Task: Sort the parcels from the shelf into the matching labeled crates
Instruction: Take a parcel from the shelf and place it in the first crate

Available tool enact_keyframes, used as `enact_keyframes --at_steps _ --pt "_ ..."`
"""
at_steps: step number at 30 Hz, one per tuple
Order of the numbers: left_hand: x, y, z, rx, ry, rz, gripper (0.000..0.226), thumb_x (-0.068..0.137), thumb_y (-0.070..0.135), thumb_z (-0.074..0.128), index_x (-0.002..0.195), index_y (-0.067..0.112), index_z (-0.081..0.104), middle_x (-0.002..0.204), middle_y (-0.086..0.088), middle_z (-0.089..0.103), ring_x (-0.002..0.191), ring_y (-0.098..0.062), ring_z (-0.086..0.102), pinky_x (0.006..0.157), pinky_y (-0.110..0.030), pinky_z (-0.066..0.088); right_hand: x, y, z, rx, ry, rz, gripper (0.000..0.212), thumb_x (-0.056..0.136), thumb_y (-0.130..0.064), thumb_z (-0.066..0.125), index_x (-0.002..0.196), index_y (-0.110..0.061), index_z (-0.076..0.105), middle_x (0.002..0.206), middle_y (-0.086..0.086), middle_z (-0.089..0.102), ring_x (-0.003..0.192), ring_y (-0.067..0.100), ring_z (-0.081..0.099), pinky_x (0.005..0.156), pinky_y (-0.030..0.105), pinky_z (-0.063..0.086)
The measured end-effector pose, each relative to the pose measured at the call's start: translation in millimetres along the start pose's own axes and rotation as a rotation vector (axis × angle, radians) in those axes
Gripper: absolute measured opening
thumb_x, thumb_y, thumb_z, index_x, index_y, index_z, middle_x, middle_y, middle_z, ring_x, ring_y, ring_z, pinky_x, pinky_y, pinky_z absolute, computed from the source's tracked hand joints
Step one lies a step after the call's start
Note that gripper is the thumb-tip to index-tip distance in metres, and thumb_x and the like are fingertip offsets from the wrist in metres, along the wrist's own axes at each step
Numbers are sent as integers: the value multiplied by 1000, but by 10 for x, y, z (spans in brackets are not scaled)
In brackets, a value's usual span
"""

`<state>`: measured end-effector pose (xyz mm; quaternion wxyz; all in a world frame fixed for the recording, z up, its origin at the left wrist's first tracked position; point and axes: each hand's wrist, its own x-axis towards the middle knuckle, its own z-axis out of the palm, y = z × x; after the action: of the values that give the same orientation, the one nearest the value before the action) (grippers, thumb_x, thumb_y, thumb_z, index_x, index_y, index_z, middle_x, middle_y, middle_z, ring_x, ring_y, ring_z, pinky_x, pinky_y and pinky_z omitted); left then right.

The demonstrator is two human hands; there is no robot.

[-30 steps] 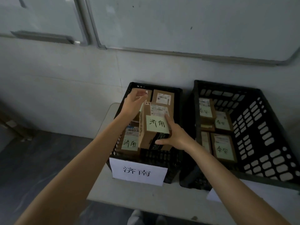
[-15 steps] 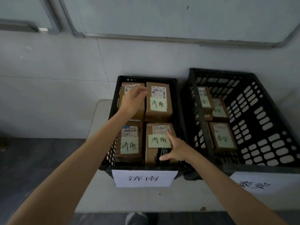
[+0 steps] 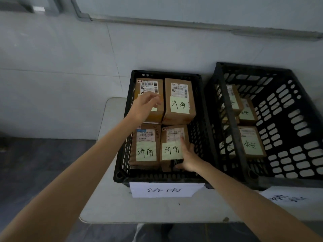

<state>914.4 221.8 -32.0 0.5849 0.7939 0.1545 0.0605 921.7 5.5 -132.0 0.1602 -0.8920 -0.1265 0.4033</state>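
Fingers of the right hand lie spread against the right side of the near-right parcel, thumb at its near edge, not clamped around it. That parcel sits in the near-right corner of the left crate on the counter. The left hand hovers loosely open over the far-left parcel; whether it touches is unclear. More parcels lie in the right crate.
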Motion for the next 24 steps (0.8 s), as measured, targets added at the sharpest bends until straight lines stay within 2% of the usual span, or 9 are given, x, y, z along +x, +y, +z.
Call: enact_keyframes --at_steps 4,6,8,12,15,17,19,22,24 --pt "22 -62 -56 11 -7 -10 27 100 26 45 119 14 59 104 4 68 98 -8 62 81 -20 44 115 -47 88 127 -13 73 117 90 3 59 140 -44 -36 159 16 -24 109 25 53 60 21 46" --pt "33 -84 -69 9 -9 -11 26 100 27 45 118 15 59 104 5 68 98 -8 62 82 -20 44 199 -26 126 162 -10 100 120 89 6 59 138 -48 -36 159 17 -22 82 15 53 60 24 49" --pt "39 -105 -74 13 -9 -10 26 100 27 45 118 15 59 104 7 67 98 -6 61 79 -17 42 258 -12 141 140 5 111 114 92 1 55 137 -52 -35 160 17 -19 75 17 54 65 30 56" --pt "55 -124 -84 8 -13 -9 26 100 28 46 118 15 60 103 6 67 98 -7 61 82 -18 43 298 2 133 228 36 145 65 106 -31 27 150 -38 -20 162 15 -8 119 39 50 93 47 54" --pt "71 -132 -92 20 -15 -11 26 99 28 46 118 15 60 103 7 67 99 -7 61 85 -21 45 336 -12 123 290 21 199 96 81 -86 13 156 -27 -5 163 12 4 142 41 25 109 53 39" --pt "78 -134 -86 26 -20 -14 26 99 28 46 118 16 60 105 6 67 99 -7 61 86 -23 45 379 -7 151 335 42 216 107 72 -93 7 156 -27 0 164 10 2 148 38 12 116 57 25" --pt "84 -128 -77 32 -26 -21 26 99 28 47 118 16 60 106 6 68 100 -8 61 88 -25 45 366 -41 126 447 24 280 106 72 -93 4 156 -28 0 164 10 1 148 38 9 115 58 26" --pt "81 -113 -63 44 -34 -17 26 99 28 47 118 16 60 106 5 68 100 -8 62 89 -27 45 333 -60 110 441 -15 285 99 78 -88 5 156 -27 0 161 18 12 135 48 33 104 54 44" --pt "70 -102 -56 49 -40 -14 25 99 27 47 118 16 60 105 5 69 100 -8 62 90 -27 45 380 -14 112 473 -5 307 110 70 -95 10 156 -27 -1 156 23 22 107 49 55 91 56 53"
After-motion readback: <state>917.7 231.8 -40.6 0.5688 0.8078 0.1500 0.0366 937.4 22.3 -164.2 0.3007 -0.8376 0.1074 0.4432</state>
